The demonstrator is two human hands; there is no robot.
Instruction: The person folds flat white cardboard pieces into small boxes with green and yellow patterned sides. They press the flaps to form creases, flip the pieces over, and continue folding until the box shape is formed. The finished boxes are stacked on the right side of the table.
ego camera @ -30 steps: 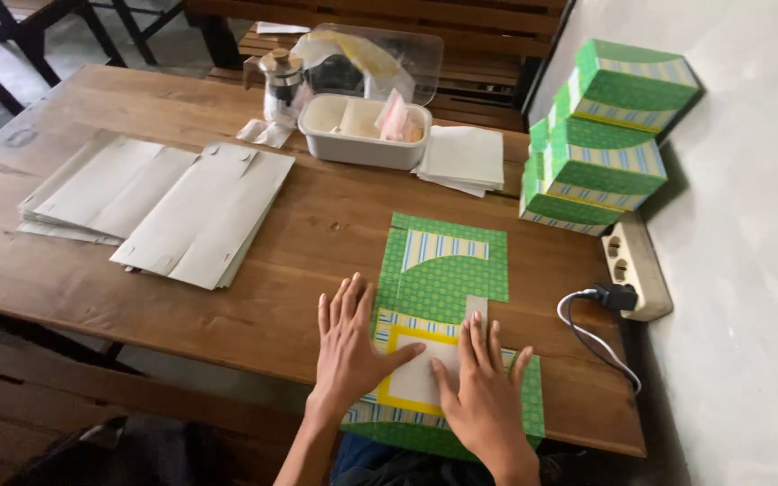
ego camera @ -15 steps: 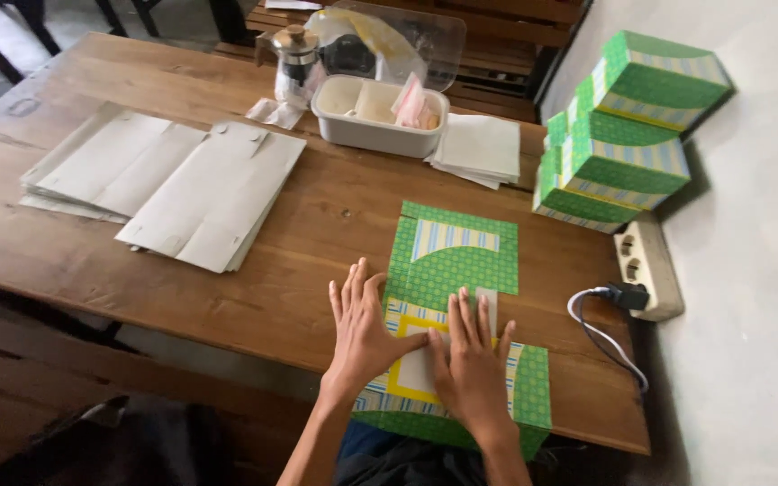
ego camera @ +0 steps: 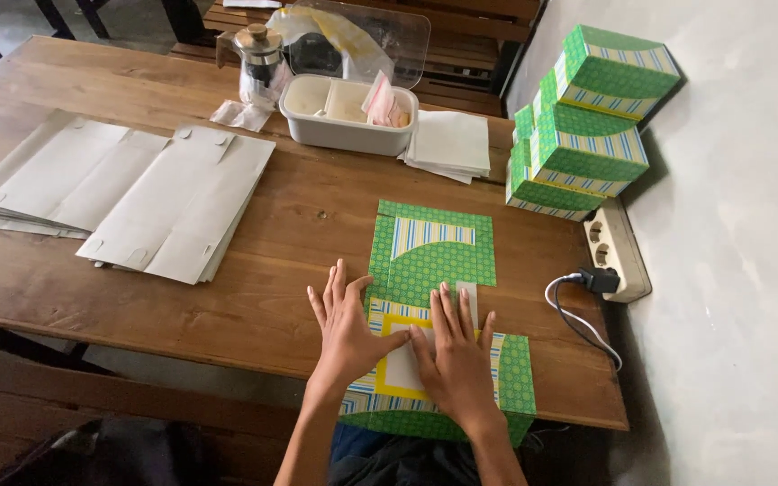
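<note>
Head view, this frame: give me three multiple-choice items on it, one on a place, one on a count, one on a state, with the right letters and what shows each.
1. Where do the folded green patterned boxes stand?
A. on the far right of the wooden table, by the wall
B. on the near left corner
C. on the floor

2. How many stacks of flat grey-white cardboard sheets lie on the left of the table?
A. one
B. two
C. four

3. How are the two hands placed?
A. both lifted off the table
B. both flat, fingers spread, on the flat green patterned box blank
C. one holding the glass jar

Answers:
1 A: the boxes are piled beside the white power strip at the wall.
2 B: a far-left stack and a nearer stack overlap.
3 B: left hand and right hand press on the blank's near end.
</note>
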